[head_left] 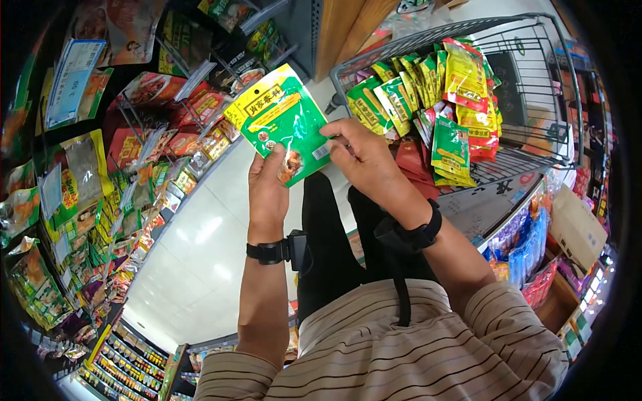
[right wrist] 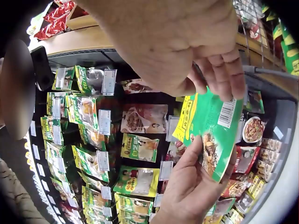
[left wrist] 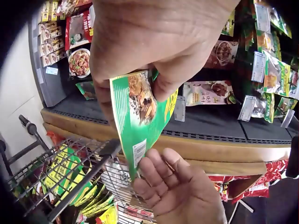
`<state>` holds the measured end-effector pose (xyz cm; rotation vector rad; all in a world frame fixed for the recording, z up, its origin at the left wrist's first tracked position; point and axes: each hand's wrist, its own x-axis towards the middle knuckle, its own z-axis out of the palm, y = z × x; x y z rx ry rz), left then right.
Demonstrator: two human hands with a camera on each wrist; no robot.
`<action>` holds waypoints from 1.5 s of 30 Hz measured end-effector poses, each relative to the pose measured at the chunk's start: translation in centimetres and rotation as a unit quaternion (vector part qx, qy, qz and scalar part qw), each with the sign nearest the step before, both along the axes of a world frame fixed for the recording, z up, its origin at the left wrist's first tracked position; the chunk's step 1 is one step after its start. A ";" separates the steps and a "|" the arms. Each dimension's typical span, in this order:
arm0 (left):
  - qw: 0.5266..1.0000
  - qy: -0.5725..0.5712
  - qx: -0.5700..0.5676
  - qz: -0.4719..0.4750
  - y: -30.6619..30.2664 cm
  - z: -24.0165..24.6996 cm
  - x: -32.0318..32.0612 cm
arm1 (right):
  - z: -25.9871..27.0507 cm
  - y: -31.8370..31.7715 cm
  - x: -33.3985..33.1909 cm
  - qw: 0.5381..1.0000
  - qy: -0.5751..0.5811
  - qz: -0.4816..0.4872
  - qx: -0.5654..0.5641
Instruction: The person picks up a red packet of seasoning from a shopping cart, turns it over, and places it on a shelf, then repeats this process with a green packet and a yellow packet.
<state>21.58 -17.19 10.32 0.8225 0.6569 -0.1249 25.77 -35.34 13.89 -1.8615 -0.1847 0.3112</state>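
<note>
My left hand (head_left: 269,184) grips a green and yellow seasoning packet (head_left: 281,110) by its lower left part, the thumb lying on the printed front. In the left wrist view the packet (left wrist: 145,107) stands nearly edge-on, its food picture and white barcode label showing. My right hand (head_left: 368,157) is at the packet's right edge, beside the barcode. Its fingertips touch that edge, and the fingers (left wrist: 156,170) look loosely bent in the left wrist view. The right wrist view shows the left thumb (right wrist: 196,147) on the packet's front.
A wire shopping cart (head_left: 558,93) stands at upper right, heaped with yellow, green and red packets (head_left: 451,147). Hanging packets (head_left: 80,170) and price tags (head_left: 73,80) fill the shelf on the left. A cardboard box (head_left: 578,217) sits at right, near bagged goods.
</note>
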 end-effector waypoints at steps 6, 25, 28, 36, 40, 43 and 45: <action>1.000 0.003 -0.005 -0.013 1.3 -1.3 0.8 | -0.8 1.1 0.6 1.000 0.012 -0.005 -0.001; 0.894 -0.064 0.350 -0.271 1.7 -6.7 3.7 | -9.5 6.8 4.7 0.966 0.229 -0.009 0.116; 0.886 -0.071 0.363 -0.280 2.3 -7.9 4.1 | -12.3 7.0 5.2 0.964 0.236 -0.065 0.107; 0.905 0.021 0.342 -0.253 5.5 -12.0 9.4 | -17.2 7.6 7.2 0.948 0.255 -0.178 0.066; 0.917 0.067 0.279 -0.277 6.4 -13.4 12.3 | -17.7 7.5 7.8 0.926 0.311 -0.193 0.089; 0.913 0.063 0.297 -0.271 6.6 -14.5 13.1 | -20.5 7.8 8.7 0.921 0.322 -0.214 0.056; 0.902 0.073 0.328 -0.269 6.4 -15.5 13.5 | -23.9 7.9 9.1 0.932 0.290 -0.215 -0.014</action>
